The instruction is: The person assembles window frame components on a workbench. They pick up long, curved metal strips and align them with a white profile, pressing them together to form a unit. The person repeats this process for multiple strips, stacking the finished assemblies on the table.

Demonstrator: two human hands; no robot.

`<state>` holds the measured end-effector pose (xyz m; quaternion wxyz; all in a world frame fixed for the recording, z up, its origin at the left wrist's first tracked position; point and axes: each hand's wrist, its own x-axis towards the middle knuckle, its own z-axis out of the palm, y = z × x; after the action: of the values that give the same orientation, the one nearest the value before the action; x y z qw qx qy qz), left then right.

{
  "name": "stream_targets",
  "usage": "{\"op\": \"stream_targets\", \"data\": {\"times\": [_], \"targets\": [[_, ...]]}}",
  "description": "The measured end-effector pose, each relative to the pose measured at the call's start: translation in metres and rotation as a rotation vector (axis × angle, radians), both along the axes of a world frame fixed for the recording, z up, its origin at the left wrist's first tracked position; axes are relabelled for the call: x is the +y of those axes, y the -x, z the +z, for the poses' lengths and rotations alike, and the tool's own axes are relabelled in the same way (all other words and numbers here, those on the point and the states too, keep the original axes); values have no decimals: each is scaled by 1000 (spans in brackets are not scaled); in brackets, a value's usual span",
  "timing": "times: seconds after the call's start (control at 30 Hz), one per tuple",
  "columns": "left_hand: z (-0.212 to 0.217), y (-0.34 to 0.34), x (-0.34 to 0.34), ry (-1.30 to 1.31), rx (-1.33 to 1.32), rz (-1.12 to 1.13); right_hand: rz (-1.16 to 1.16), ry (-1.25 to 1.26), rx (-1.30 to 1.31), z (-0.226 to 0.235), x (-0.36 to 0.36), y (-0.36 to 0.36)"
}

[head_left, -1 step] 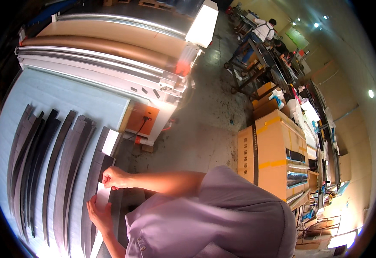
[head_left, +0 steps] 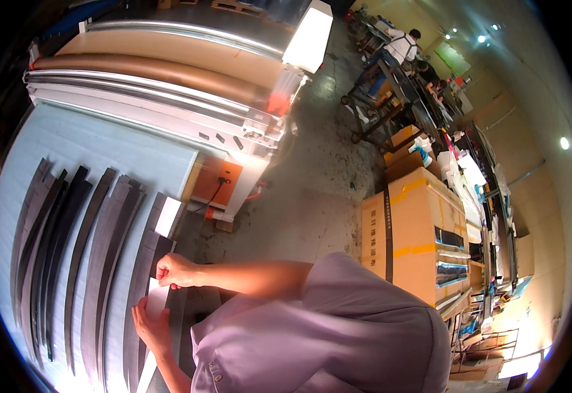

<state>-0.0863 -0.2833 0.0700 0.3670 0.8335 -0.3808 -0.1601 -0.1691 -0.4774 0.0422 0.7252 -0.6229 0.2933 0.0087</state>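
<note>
A white strip (head_left: 157, 299) lies over dark grey strips at the right edge of a pale blue table (head_left: 142, 147). My right hand (head_left: 177, 271) is closed, its thumb and fingers pinching the white strip's far end. Nearer me, my left hand (head_left: 154, 329) has its thumb and fingers on either side of the same strip. A dark grey strip (head_left: 143, 252) extends beyond both hands, with a white piece (head_left: 167, 217) at its far end. Parts of the strip under my fingers are hidden.
Bundles of dark strips (head_left: 112, 229) lie lengthwise on the table. Beyond stands a machine with a brown roller (head_left: 148, 71) and an orange panel (head_left: 219, 180). A large cardboard box (head_left: 404, 229) stands on the right. Farther back, a person in white (head_left: 402, 46) is at a workbench.
</note>
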Motion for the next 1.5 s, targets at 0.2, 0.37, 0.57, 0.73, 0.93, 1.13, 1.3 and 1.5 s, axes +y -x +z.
{"op": "stream_targets", "data": {"times": [0.2, 0.37, 0.57, 0.73, 0.93, 1.13, 1.3, 1.5], "targets": [[7, 7, -7, -25, -72, 58, -34, 11, 23, 1, -4, 0], [7, 5, -1, -46, -85, 61, -53, -31, 11, -7, -12, 3], [0, 2, 3, -73, -97, 20, -81, -66, 9, -24, -13, 8], [-4, 3, 0, -68, -115, -2, -87, -76, 18, -29, -15, 12], [-2, 4, -5, -83, -110, -24, -36, -69, 41, -36, -24, 13], [0, 3, -11, -59, -122, -34, -26, -41, 69, -27, -28, 15], [-1, 2, -13, -46, -125, -27, 22, -59, 99, -22, -26, 16], [-1, 2, -11, -57, -124, -31, 35, -72, 76, -32, -25, 15]]}}
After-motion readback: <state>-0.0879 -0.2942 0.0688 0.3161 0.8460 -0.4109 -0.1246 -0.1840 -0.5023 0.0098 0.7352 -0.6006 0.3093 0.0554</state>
